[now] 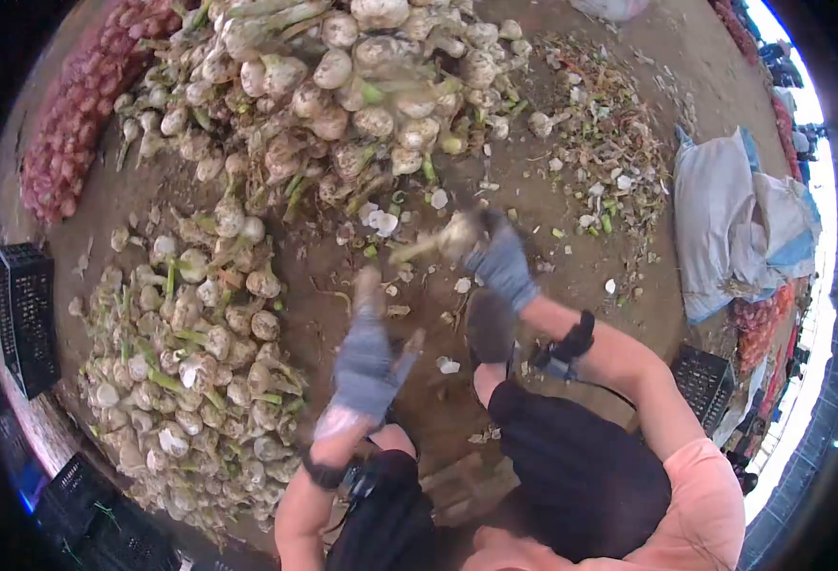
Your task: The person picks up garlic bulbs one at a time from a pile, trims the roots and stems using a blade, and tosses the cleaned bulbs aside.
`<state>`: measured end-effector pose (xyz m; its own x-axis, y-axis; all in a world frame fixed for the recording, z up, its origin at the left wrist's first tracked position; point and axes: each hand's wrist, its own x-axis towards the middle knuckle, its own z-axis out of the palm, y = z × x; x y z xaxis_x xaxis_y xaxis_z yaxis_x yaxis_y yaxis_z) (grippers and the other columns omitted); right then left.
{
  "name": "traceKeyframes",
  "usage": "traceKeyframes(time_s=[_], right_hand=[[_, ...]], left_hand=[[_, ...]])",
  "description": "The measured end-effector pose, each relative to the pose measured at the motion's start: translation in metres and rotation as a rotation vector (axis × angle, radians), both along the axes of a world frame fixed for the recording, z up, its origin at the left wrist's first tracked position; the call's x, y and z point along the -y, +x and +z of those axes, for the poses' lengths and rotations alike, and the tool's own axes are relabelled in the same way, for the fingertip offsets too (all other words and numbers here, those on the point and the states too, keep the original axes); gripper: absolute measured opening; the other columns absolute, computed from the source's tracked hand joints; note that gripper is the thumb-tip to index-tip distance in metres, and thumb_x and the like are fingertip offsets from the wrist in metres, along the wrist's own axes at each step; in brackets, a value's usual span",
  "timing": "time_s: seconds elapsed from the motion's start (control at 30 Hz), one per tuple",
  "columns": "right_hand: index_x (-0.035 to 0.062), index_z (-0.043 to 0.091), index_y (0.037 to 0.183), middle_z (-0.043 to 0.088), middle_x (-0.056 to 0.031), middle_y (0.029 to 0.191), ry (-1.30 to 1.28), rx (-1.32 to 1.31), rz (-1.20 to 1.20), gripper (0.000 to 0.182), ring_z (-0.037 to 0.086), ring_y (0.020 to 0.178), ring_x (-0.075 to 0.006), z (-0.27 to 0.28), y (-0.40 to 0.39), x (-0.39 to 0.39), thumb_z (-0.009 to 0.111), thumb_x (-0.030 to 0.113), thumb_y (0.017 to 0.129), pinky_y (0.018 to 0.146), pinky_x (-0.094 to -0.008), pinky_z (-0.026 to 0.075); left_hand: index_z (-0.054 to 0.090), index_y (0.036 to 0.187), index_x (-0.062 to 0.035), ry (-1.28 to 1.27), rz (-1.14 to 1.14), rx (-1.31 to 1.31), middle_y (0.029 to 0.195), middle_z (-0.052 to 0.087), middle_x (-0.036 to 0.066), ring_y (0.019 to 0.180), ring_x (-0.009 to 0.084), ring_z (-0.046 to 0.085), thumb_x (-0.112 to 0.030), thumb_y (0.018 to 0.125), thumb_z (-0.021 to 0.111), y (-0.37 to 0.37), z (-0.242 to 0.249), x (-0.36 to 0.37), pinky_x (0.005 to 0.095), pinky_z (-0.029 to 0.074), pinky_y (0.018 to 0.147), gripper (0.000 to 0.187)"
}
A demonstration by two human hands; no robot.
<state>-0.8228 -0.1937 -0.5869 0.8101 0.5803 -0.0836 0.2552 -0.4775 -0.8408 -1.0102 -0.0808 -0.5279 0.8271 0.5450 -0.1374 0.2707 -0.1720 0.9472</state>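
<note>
Two gloved hands work above a dirt floor [343,285] scattered with papery skins. The right hand [500,262], in a grey-blue glove, has its grip closed around a garlic bulb [457,233], whose pale stalk sticks out to the left; the bulb is blurred and held up off the ground, just below the big heap at the top of the view. The left hand [367,357], in a similar glove, is raised in front of the person's knees with its thumb apart from the fingers; something thin and pale seems to stand up from it, but the blur makes it impossible to tell whether its grip holds anything. Each forearm has a dark band at the wrist.

A large pile of garlic bulbs with green stalks [343,86] fills the top centre. A second pile of garlic [191,362] runs down the left side, near the left hand. A red mesh sack [77,105] lies at upper left. Cut stalks and peel scraps [600,143] are strewn to the upper right. White and blue sacks [733,219] lie at right. Black plastic crates sit at far left [27,314] and at lower right [704,381].
</note>
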Motion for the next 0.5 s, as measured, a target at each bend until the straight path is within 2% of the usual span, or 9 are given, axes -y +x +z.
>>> traceKeyframes(time_s=[0.1, 0.17, 0.27, 0.3, 0.33, 0.4, 0.43, 0.47, 0.5], right_hand=[[0.0003, 0.052, 0.102, 0.056, -0.0149, 0.100, 0.168, -0.278, 0.063, 0.055, 0.054, 0.092, -0.0253, 0.021, -0.051, -0.010, 0.073, 0.036, 0.067, 0.081, -0.0339, 0.044], [0.0001, 0.053, 0.105, 0.059, -0.0177, 0.095, -0.130, -0.163, 0.288, 0.053, 0.057, 0.089, -0.0308, 0.046, -0.062, -0.015, 0.068, 0.038, 0.071, 0.078, -0.0356, 0.045], [0.0002, 0.053, 0.107, 0.061, -0.0199, 0.086, -0.170, -0.190, 0.419, 0.048, 0.059, 0.083, -0.0357, 0.050, -0.047, -0.021, 0.062, 0.037, 0.077, 0.071, -0.0376, 0.047], [0.0060, 0.053, 0.112, 0.060, -0.0197, 0.080, -0.169, -0.053, 0.506, 0.038, 0.060, 0.076, -0.0344, 0.044, -0.046, -0.019, 0.058, 0.025, 0.080, 0.067, -0.0378, 0.048], [0.0060, 0.053, 0.112, 0.060, -0.0197, 0.080, -0.165, -0.063, 0.512, 0.038, 0.060, 0.076, -0.0344, 0.049, -0.047, -0.019, 0.058, 0.025, 0.080, 0.067, -0.0378, 0.048], [0.0066, 0.053, 0.112, 0.061, -0.0173, 0.080, -0.552, 0.129, 0.856, 0.038, 0.061, 0.075, -0.0322, 0.061, -0.045, -0.022, 0.057, 0.021, 0.077, 0.065, -0.0396, 0.047], [0.0055, 0.053, 0.110, 0.061, -0.0147, 0.076, -0.546, 0.182, 0.888, 0.039, 0.061, 0.071, -0.0307, 0.060, -0.050, -0.023, 0.056, 0.020, 0.074, 0.062, -0.0406, 0.047], [0.0055, 0.053, 0.110, 0.061, -0.0147, 0.076, -0.544, 0.178, 0.890, 0.039, 0.061, 0.071, -0.0307, 0.060, -0.053, -0.024, 0.056, 0.020, 0.074, 0.062, -0.0406, 0.047], [0.0039, 0.052, 0.101, 0.060, -0.0153, 0.073, -0.509, 0.257, 0.935, 0.029, 0.061, 0.068, -0.0299, 0.061, -0.057, -0.026, 0.054, 0.017, 0.075, 0.058, -0.0406, 0.047]], left_hand=[[0.028, 0.129, -0.0018, -0.147, -0.001, -0.063, 0.125, 0.040, 0.011, 0.106, 0.0196, 0.048, -0.001, 0.074, 0.062, 0.010, -0.037, -0.001, 0.0282, 0.042, 0.089, 0.065], [0.033, 0.121, -0.0031, -0.390, 0.098, -0.084, 0.114, 0.047, 0.009, 0.097, 0.0173, 0.051, 0.000, 0.072, 0.065, 0.009, -0.053, -0.002, 0.0272, 0.045, 0.083, 0.059], [0.040, 0.109, -0.0052, -0.743, 0.260, -0.107, 0.097, 0.056, 0.006, 0.084, 0.0139, 0.056, 0.000, 0.069, 0.069, -0.001, -0.061, -0.005, 0.0257, 0.049, 0.074, 0.049], [0.040, 0.109, -0.0050, -0.576, 0.220, -0.131, 0.099, 0.055, 0.007, 0.086, 0.0149, 0.056, -0.005, 0.069, 0.070, -0.008, -0.056, -0.004, 0.0260, 0.049, 0.075, 0.050], [0.040, 0.109, -0.0050, -0.574, 0.228, -0.141, 0.099, 0.055, 0.007, 0.086, 0.0149, 0.056, -0.005, 0.069, 0.070, -0.014, -0.057, -0.005, 0.0260, 0.049, 0.075, 0.050], [0.040, 0.111, -0.0043, -0.405, 0.035, -0.164, 0.102, 0.055, 0.009, 0.089, 0.0171, 0.057, -0.009, 0.070, 0.070, -0.025, -0.067, -0.009, 0.0278, 0.049, 0.078, 0.051], [0.040, 0.112, -0.0033, -0.273, 0.074, -0.151, 0.103, 0.056, 0.011, 0.090, 0.0191, 0.058, -0.016, 0.072, 0.070, -0.027, -0.067, -0.010, 0.0298, 0.048, 0.081, 0.051], [0.040, 0.112, -0.0033, -0.274, 0.076, -0.156, 0.103, 0.056, 0.011, 0.090, 0.0191, 0.058, -0.016, 0.072, 0.070, -0.030, -0.066, -0.009, 0.0298, 0.048, 0.081, 0.051], [0.041, 0.112, -0.0028, -0.556, 0.163, -0.127, 0.103, 0.056, 0.012, 0.090, 0.0197, 0.058, -0.017, 0.073, 0.069, -0.031, -0.064, -0.004, 0.0304, 0.048, 0.082, 0.051]])
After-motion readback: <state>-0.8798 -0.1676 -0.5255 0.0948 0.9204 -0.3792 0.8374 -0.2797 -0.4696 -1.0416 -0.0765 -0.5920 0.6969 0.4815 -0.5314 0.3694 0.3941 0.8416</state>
